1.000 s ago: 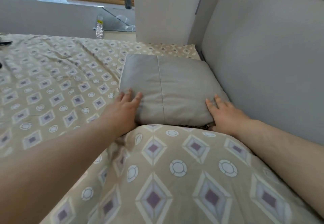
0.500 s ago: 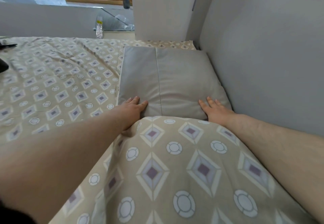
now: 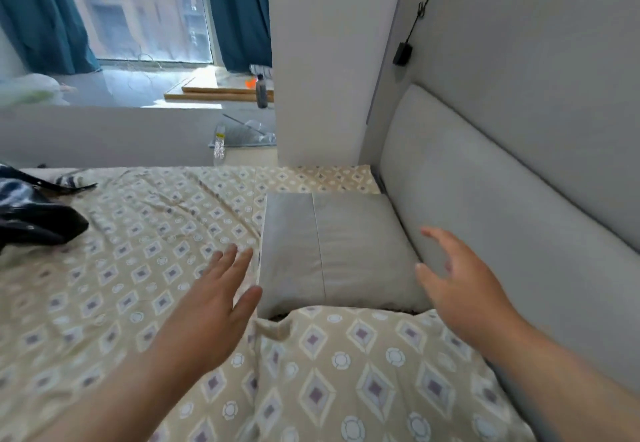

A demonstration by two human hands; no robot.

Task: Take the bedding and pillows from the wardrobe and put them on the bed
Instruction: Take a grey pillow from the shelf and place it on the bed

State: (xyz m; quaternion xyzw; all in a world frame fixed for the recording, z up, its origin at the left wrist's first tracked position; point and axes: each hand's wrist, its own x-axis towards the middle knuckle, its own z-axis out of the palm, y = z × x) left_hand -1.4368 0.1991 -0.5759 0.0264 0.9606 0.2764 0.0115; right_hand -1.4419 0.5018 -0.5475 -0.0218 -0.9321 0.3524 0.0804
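Grey pillow (image 3: 332, 251), frame centre, against headboard (image 3: 502, 199): left hand (image 3: 214, 303) and right hand (image 3: 460, 286) flank it, fingers spread, empty; best squared by even side pressure.

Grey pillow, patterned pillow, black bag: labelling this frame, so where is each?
Grey pillow (image 3: 349, 251): head view, middle of its top face.
Patterned pillow (image 3: 363, 372): head view, top face.
Black bag (image 3: 34, 220): head view, glossy body.

A grey pillow (image 3: 332, 251) lies flat on the bed (image 3: 145, 254), against the padded headboard (image 3: 502, 199). The left hand (image 3: 211, 306) and right hand (image 3: 460, 289) hover on either side of it, spread and empty. A patterned pillow (image 3: 346, 372) lies nearer, touching it.
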